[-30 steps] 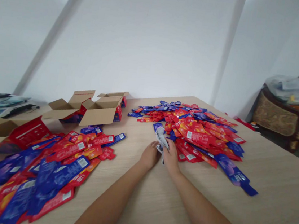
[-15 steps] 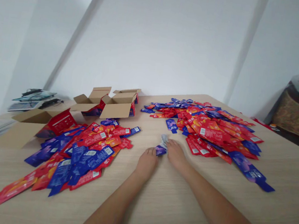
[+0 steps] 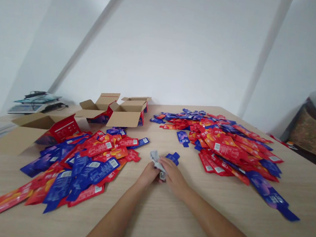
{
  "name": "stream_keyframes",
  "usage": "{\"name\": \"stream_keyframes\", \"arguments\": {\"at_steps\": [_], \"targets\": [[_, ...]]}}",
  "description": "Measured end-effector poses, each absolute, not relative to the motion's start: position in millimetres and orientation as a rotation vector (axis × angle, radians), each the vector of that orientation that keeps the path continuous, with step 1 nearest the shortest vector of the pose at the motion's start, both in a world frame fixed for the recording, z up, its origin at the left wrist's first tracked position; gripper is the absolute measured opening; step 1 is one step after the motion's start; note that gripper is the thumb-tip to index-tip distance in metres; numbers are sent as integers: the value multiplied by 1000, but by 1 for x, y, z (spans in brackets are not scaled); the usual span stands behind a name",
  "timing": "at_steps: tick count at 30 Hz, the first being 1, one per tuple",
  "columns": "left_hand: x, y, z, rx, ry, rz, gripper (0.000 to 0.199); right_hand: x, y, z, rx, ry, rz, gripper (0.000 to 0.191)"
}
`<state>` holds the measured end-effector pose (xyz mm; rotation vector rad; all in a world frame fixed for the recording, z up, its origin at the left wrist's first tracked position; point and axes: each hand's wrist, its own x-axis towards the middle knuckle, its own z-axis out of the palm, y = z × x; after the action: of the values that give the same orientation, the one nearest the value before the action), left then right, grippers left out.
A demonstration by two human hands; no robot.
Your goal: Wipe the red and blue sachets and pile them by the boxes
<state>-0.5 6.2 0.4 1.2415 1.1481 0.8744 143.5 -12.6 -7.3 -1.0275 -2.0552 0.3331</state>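
From where I stand, the left hand (image 3: pixel 148 174) and right hand (image 3: pixel 175 178) meet, both closed on a crumpled grey bundle (image 3: pixel 155 159) slanting away leftward between them, a blue packet (image 3: pixel 174 157) lying just beyond the right, nearer hand

A single head-worn camera looks forward and down over the counter (image 3: pixel 168 223) from its near side. The forearms (image 3: pixel 119 217) come in close at the bottom edge; the pale wall (image 3: pixel 190 45) stands farther off, filling the upper part.
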Motion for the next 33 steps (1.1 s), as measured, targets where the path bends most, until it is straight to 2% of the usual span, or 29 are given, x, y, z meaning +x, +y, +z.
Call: {"name": "stream_keyframes", "arguments": {"at_steps": [3, 10, 17, 21, 26, 31, 33], "targets": [[-3, 5, 1, 1230, 1125, 850, 24, 140, -11, -5, -1113, -2230, 351, 64], [-10, 0, 7, 1236, 1105, 772, 21, 192, 15, -7, -1567, -2059, 140, 58], [-11, 2, 8, 1228, 1074, 743, 22, 178, 0, -5, -1377, -2234, 180, 60], [-9, -1, 7, 1164, 1053, 811, 23, 176, 6, -1, -1579, -2156, 83, 53], [-19, 5, 9, 1072, 1066, 1039, 25, 188, 12, -7, -1791, -2022, -2, 52], [-47, 19, 22, 866, 966, 1596, 20, 204, 11, -10, -1788, -1958, 39, 55], [-52, 23, 21, 747, 907, 1698, 19, 203, 12, -10, -1778, -1942, 54, 55]]}}
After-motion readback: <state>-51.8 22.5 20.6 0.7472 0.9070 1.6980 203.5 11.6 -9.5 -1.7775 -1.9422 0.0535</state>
